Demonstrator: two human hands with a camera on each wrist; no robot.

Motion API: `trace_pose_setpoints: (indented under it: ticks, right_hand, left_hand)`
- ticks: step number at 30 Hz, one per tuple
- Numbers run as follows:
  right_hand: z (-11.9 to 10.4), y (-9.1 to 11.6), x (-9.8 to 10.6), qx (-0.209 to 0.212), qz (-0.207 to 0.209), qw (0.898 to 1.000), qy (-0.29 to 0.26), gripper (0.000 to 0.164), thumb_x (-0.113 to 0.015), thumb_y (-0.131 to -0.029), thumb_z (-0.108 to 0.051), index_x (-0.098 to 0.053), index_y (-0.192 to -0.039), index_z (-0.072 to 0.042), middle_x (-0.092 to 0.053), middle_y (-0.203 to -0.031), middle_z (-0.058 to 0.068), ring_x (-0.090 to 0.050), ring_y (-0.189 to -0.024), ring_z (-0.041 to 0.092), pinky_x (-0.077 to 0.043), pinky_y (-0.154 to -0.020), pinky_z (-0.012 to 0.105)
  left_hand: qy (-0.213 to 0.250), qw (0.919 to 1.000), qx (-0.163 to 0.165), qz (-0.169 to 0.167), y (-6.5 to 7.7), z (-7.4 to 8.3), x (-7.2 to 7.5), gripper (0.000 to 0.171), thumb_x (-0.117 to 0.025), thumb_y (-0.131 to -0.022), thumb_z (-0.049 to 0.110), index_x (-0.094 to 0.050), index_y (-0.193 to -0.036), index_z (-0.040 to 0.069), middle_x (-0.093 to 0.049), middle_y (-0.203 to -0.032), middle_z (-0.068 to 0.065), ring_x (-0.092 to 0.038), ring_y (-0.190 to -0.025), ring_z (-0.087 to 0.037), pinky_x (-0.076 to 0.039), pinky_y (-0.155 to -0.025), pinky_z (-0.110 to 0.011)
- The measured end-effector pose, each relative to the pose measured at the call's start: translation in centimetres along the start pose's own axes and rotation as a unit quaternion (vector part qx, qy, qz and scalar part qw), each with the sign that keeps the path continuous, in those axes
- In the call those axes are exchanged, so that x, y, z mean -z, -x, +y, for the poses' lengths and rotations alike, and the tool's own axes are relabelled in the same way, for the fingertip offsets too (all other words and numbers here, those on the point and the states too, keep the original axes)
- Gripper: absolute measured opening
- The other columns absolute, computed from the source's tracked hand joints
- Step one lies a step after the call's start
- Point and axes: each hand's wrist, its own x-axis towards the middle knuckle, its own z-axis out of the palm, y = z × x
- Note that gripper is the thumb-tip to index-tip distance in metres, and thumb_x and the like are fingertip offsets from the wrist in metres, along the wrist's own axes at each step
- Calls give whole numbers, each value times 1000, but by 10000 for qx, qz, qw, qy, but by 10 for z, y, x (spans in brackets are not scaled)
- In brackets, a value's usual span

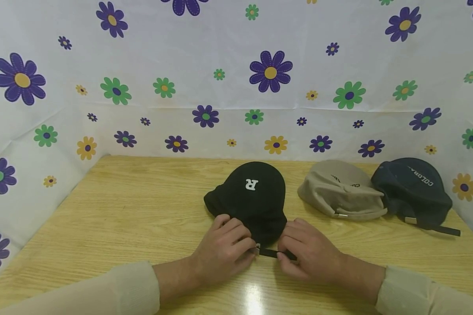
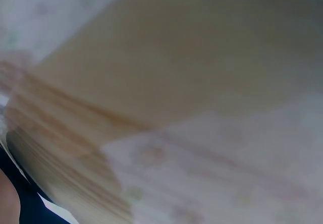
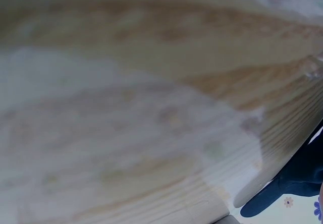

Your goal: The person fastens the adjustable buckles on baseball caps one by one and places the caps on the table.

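A black baseball cap (image 1: pixel 256 205) with a white R on its front lies on the table, its back edge toward me. My left hand (image 1: pixel 222 249) grips that edge on the left, beside a small metal buckle (image 1: pixel 258 247). From the buckle a black strap (image 1: pixel 269 253) runs right to my right hand (image 1: pixel 311 251), which pinches it between thumb and fingers while touching the cap's right edge. The fingertips are partly hidden. Both wrist views are mostly blurred table surface, with dark fabric at the lower left in the left one and at the lower right in the right one.
To the right a beige cap (image 1: pixel 339 190) lies against a navy cap (image 1: pixel 414 190), whose strap end sticks out to the right. Behind the wooden table (image 1: pixel 142 197) hangs a white cloth (image 1: pixel 220 48) printed with flowers, which also covers both sides.
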Motion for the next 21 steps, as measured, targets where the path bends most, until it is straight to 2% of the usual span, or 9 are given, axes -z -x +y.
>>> trace_pose_setpoints:
  ticks: [8,14,16,21]
  right_hand:
    - [1,-1,0,50,113,9999,10,17,-49,-86,-14,-50,-69,-14,-46,-70,-7,-43,-67,9,-32,-62,24]
    - [1,0,0,-9,117,9999,38,14,-50,-81,-12,-50,-68,-15,-43,-68,-8,-40,-64,8,-32,-62,24]
    - [0,0,0,-79,64,9999,79,14,-51,-83,-14,-50,-69,-16,-43,-69,-9,-39,-64,8,-32,-62,24]
    - [-1,2,1,-348,-220,9989,204,19,-53,-94,-26,-58,-78,-17,-49,-76,-9,-42,-69,8,-34,-63,24]
  left_hand:
    - [-34,10000,-44,31,0,0,0,13,-79,-75,18,-67,-79,19,-61,-83,6,-55,-80,-14,-39,-79,-35]
    - [-25,9998,-115,185,0,0,-1,13,-80,-75,17,-68,-79,18,-62,-82,6,-55,-79,-14,-39,-78,-35]
    - [0,9997,-129,221,0,0,0,13,-80,-74,17,-68,-78,18,-63,-81,7,-56,-79,-14,-40,-78,-35]
    - [54,9996,-148,221,1,-1,0,12,-80,-73,16,-69,-78,18,-63,-80,7,-56,-80,-14,-40,-79,-35]
